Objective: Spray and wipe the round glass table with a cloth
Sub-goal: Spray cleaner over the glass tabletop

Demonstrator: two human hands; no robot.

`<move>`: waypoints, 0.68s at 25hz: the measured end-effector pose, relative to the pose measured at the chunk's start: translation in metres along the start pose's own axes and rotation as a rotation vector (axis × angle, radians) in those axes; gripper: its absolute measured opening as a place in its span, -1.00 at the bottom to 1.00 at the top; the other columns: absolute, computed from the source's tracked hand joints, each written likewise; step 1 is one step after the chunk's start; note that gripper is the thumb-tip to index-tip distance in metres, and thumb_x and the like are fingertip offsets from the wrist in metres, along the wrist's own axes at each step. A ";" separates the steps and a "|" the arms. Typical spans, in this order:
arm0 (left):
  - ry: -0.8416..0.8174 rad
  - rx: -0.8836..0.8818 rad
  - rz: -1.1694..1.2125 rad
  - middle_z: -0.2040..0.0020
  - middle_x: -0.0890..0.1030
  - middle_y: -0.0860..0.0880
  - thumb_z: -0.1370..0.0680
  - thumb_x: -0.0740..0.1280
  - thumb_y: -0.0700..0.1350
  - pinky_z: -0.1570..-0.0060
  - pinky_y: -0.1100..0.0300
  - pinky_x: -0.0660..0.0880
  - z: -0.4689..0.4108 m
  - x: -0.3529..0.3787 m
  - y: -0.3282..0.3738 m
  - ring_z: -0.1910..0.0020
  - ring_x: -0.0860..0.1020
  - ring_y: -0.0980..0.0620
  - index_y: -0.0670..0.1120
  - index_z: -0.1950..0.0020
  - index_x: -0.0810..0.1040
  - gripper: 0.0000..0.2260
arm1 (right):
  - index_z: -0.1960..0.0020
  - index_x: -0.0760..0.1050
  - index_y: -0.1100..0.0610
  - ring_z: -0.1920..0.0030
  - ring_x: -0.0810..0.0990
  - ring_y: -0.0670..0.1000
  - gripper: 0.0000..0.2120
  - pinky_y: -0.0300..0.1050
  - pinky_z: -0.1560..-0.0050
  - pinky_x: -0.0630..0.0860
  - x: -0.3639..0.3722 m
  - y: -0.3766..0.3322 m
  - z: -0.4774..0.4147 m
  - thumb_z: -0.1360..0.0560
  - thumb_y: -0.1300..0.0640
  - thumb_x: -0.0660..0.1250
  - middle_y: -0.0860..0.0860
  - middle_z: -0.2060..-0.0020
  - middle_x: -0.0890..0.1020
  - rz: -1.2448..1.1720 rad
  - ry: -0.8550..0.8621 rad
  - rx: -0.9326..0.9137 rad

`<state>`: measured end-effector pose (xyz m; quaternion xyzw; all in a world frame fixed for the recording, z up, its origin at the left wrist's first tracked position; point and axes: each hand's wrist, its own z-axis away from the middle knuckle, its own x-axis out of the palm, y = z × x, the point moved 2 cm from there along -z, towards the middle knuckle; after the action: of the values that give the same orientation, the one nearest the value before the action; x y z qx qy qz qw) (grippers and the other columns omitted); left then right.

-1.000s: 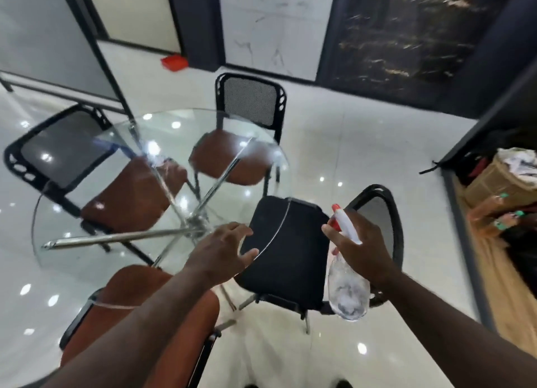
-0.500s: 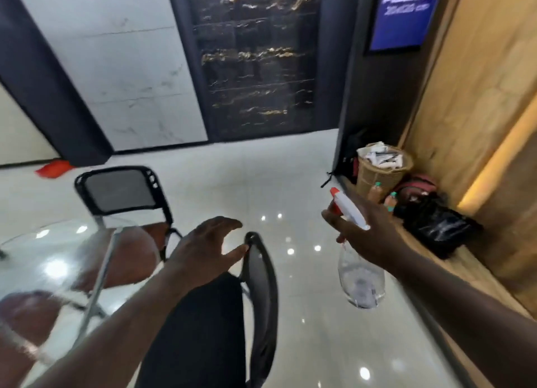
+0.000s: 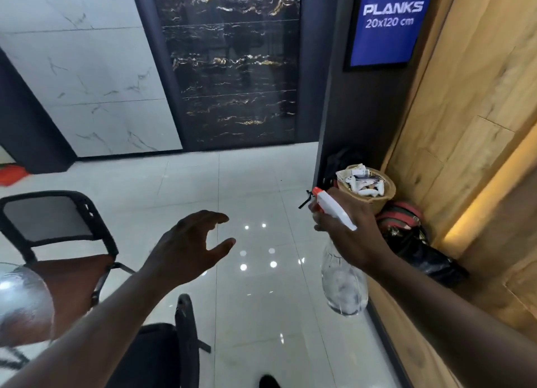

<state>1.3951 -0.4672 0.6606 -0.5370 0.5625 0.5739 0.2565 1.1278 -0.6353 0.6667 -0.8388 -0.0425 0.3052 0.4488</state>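
Observation:
My right hand [image 3: 348,236] grips the neck of a clear spray bottle [image 3: 343,289] with a white and red trigger head, held in the air at the right over the floor. My left hand [image 3: 191,248] hovers in mid-air at the centre, fingers loosely curved, holding nothing. Only a sliver of the round glass table [image 3: 26,300] shows at the lower left edge. No cloth is in view.
A black mesh-back chair with a brown seat [image 3: 58,233] stands at the left, and a black chair [image 3: 183,344] sits just below my left arm. A woven basket [image 3: 369,184] with white items and dark bags [image 3: 415,242] lie by the wooden wall on the right. Glossy white floor tiles stretch ahead.
My view has swung right, away from the glass table toward the wooden wall and basket. Both hands stay raised, the right one still holding the bottle, the left one off the table.

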 end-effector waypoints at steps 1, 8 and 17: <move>0.008 -0.010 0.005 -0.22 0.59 0.21 -0.53 0.42 0.28 0.00 0.20 0.45 -0.017 0.009 -0.009 -0.03 0.48 0.28 0.19 -0.39 0.52 -0.54 | -0.05 0.59 -0.01 0.07 0.68 0.03 -0.90 0.26 0.07 0.69 0.007 0.014 -0.017 -0.59 0.02 0.33 -0.06 0.09 0.66 0.030 -0.011 -0.030; 0.019 -0.132 0.067 -0.23 0.59 0.22 -0.51 0.39 0.34 -0.10 0.07 0.61 -0.153 0.038 -0.102 -0.19 0.59 0.21 0.21 -0.35 0.52 -0.54 | 0.03 0.64 0.14 0.24 0.68 0.18 -0.84 0.04 0.42 0.68 0.077 0.075 -0.170 -0.53 0.17 0.28 0.01 0.12 0.65 -0.146 -0.202 0.051; 0.121 -0.447 0.022 -0.20 0.64 0.14 -0.51 0.39 0.31 -0.09 0.08 0.61 -0.219 0.028 -0.234 -0.12 0.62 0.16 0.11 -0.32 0.56 -0.54 | 0.06 0.66 0.17 0.22 0.62 0.28 -0.81 0.16 0.32 0.73 0.236 0.120 -0.350 -0.46 0.15 0.29 0.12 0.09 0.68 -0.345 -0.582 0.100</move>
<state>1.6684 -0.6225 0.5945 -0.6076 0.4417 0.6538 0.0907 1.4871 -0.8794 0.6050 -0.6738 -0.2952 0.4531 0.5036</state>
